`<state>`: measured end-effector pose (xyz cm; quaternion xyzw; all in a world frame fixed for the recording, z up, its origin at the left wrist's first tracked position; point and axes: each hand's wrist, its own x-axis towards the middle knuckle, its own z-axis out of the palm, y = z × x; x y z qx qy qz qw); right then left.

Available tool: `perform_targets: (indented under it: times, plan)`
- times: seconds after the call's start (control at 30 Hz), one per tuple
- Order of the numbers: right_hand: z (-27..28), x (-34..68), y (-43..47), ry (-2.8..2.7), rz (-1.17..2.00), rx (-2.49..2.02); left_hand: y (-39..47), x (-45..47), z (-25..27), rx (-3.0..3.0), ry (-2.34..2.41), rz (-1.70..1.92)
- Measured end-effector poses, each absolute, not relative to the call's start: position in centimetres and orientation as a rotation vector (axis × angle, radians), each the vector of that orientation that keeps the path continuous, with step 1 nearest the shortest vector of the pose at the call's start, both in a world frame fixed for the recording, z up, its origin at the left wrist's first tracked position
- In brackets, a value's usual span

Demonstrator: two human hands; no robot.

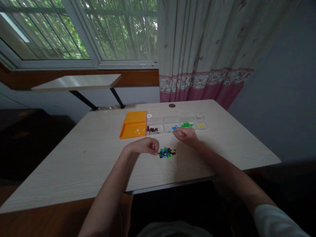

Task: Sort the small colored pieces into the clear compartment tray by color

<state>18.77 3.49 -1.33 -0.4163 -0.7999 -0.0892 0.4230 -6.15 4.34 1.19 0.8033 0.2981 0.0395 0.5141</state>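
Observation:
A small heap of mixed green, blue, brown and yellowish pieces (pixel 167 152) lies on the table near its front edge. My left hand (pixel 145 145) is beside the heap's left side, its fingers curled and closed; whatever they may hold is too small to make out. Over the front edge of a clear compartment tray (pixel 160 129) is my right hand (pixel 187 136), thumb and forefinger pinched by the blue pieces (pixel 174 127). I cannot make out what is in that pinch. Brown pieces (pixel 152 129), green pieces (pixel 187 124) and yellow pieces (pixel 201 125) sit in other front compartments.
An orange open case (pixel 133 117) lies left of the tray, with a few pale pieces (pixel 138 130) in its front part. Behind it a raised shelf (pixel 81 81) stands on black legs. A round hole cover (pixel 172 105) is near the table's back edge, below the curtain (pixel 192 82).

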Motion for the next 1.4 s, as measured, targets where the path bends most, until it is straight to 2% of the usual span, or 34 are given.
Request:
perform_targets:
  times: [0.77,0.97,1.17,1.4]
  plan:
    - [-0.7,19.5,3.8,-1.968,-0.163,-1.003,4.6,-5.5,0.3,2.061,0.730,0.097]
    - [0.0,22.7,5.0,-1.948,-0.078,-1.377,4.6,-5.3,0.7,2.013,0.797,0.171]
    - [-0.7,25.1,6.4,-1.901,-0.095,-1.791,4.3,-4.8,1.1,1.962,0.828,0.393]
    - [-0.4,24.8,6.2,-1.872,-0.024,-1.762,4.5,-3.4,-0.4,1.840,0.898,0.698]
